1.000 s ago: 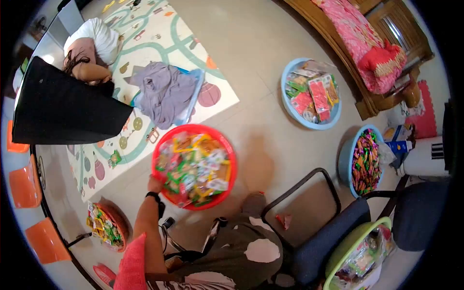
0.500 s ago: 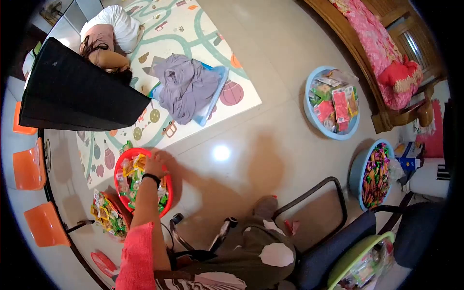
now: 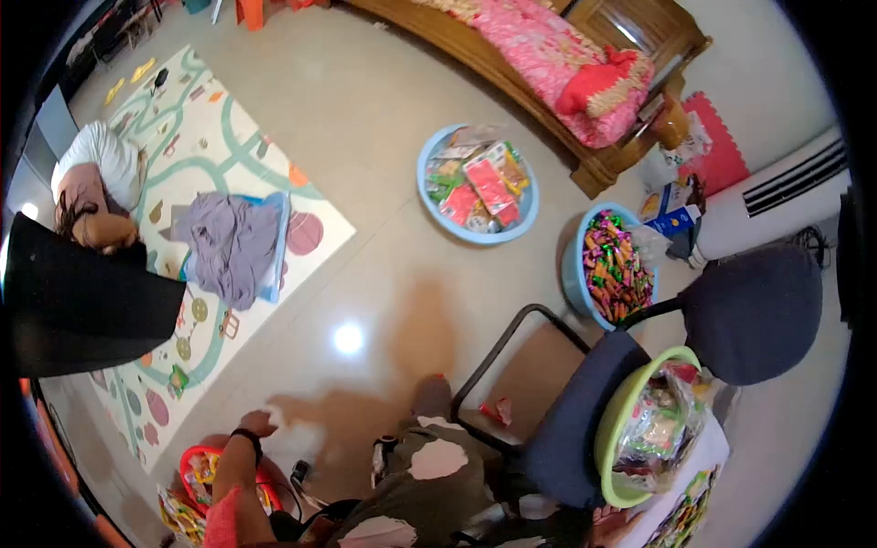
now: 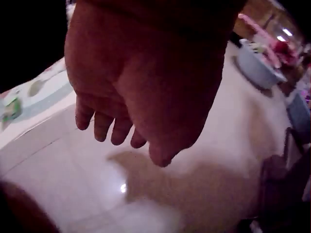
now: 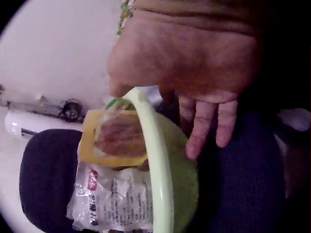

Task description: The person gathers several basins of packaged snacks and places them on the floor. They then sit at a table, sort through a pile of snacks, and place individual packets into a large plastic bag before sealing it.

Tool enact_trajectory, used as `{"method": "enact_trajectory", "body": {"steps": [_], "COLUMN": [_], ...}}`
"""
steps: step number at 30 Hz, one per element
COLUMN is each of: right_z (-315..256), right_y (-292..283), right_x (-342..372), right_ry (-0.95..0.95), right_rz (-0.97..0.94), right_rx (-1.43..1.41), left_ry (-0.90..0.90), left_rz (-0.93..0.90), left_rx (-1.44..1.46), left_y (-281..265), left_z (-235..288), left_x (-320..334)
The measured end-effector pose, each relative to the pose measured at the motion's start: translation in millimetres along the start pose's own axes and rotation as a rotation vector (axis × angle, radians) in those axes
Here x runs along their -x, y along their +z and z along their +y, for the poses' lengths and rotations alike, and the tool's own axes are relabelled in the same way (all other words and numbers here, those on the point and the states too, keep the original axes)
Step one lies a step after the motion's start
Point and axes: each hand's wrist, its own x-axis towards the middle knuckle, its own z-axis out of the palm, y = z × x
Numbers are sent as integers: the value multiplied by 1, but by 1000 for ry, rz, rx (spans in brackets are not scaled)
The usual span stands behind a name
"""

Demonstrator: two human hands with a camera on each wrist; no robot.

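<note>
My left hand [image 3: 258, 422], with a black band at its wrist, hangs over the floor with its fingers loosely extended. It holds nothing, and the left wrist view shows its palm and fingertips [image 4: 116, 138] over bare tile. Below that forearm, a red basin [image 3: 196, 454] of snack packets sits partly hidden. At the lower right, my right hand [image 5: 189, 63] grips the rim of a light green basin [image 5: 158, 165], thumb side inside and fingers down the outer wall. This basin holds clear and yellow snack packets [image 5: 116, 138] and stands on a dark chair [image 3: 575, 420].
Two blue basins stand ahead on the floor, one with flat packets [image 3: 480, 187], one with shiny wrapped sweets [image 3: 621, 265]. On a patterned mat [image 3: 301, 201] lie grey cloth [image 3: 228, 247] and a person [image 3: 100, 192]. A black panel [image 3: 91, 301] juts in at left; a wooden bench [image 3: 512, 78] stands behind.
My left hand carried the red basin leftward, set it down beside the other snack basket and let go. The view turned right, and my right hand came to the green basin's rim.
</note>
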Motion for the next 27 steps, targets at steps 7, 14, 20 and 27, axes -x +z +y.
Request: {"method": "enact_trajectory", "body": {"steps": [7, 14, 20, 27], "right_z": [33, 36, 28, 31], "right_y": [102, 144, 156, 171], "right_x": [-9, -47, -81, -106], "right_ry": [1, 98, 137, 154], "right_rz": [161, 252, 298, 250], "right_rx": [387, 441, 486, 530], "left_ry": [482, 452, 431, 258], "left_rz": [378, -84, 53, 372], "left_rx": [821, 1833, 2698, 2663], "left_y": [-243, -319, -336, -303], "left_z": [251, 502, 588, 512], "left_x": [-69, -217, -259, -256]}}
